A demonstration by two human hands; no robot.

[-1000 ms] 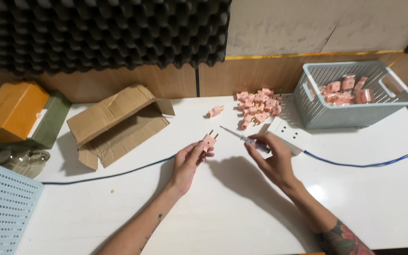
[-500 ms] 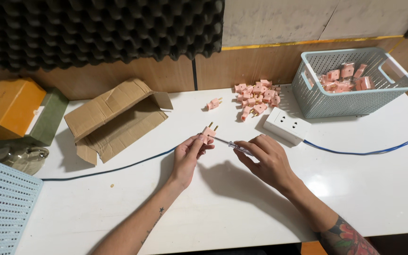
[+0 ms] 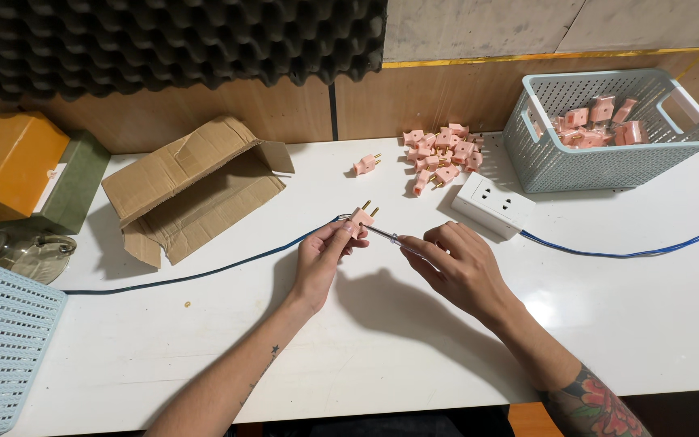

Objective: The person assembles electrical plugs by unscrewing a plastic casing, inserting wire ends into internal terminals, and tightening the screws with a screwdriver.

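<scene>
Closer now, the screwdriver (image 3: 382,235) pinched in the right hand (image 3: 463,267) meets the pink plug (image 3: 362,217), which the left hand (image 3: 325,255) pinches above the bench (image 3: 624,316).

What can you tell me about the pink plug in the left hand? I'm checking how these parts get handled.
The pink plug is small and looks like plastic, with two brass-coloured prongs pointing up and away from the person. The left hand pinches it by its body, just above the white table. A blue cable runs up to it from the left. The thin metal tip of a screwdriver, held in the right hand, meets its side. Whether the cable is fixed inside cannot be seen.
</scene>
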